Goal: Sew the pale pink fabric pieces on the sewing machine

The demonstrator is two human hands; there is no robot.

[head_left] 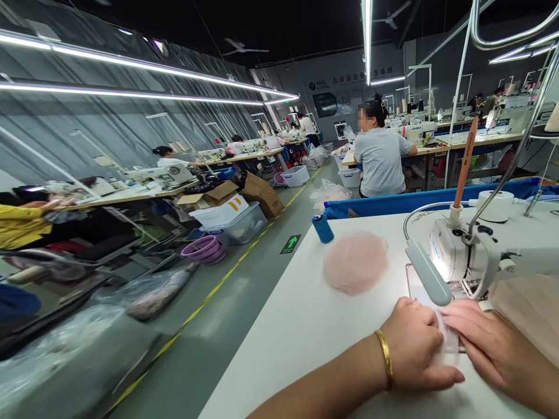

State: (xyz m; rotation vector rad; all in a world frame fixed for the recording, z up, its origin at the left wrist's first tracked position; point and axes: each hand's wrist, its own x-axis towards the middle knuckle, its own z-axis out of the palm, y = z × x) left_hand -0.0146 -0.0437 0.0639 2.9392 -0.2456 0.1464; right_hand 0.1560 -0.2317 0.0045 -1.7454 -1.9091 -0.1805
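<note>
Head view: both hands together at the white sewing machine [454, 247], just in front of its needle area. Sheer pale cloth [449, 347] lies between and beneath my fingers on the white surface [283, 331]. Left hand [414, 343]: fingers curled in toward the cloth, thumb held away; gripping or merely pressing, I cannot tell. Right hand [493, 340]: fingers nearly straight, close together, laid at the cloth's edge; thumb hidden, grip unclear. Round pink fabric [356, 263] flat to the machine's left, blue thread spool [322, 228] near it.
</note>
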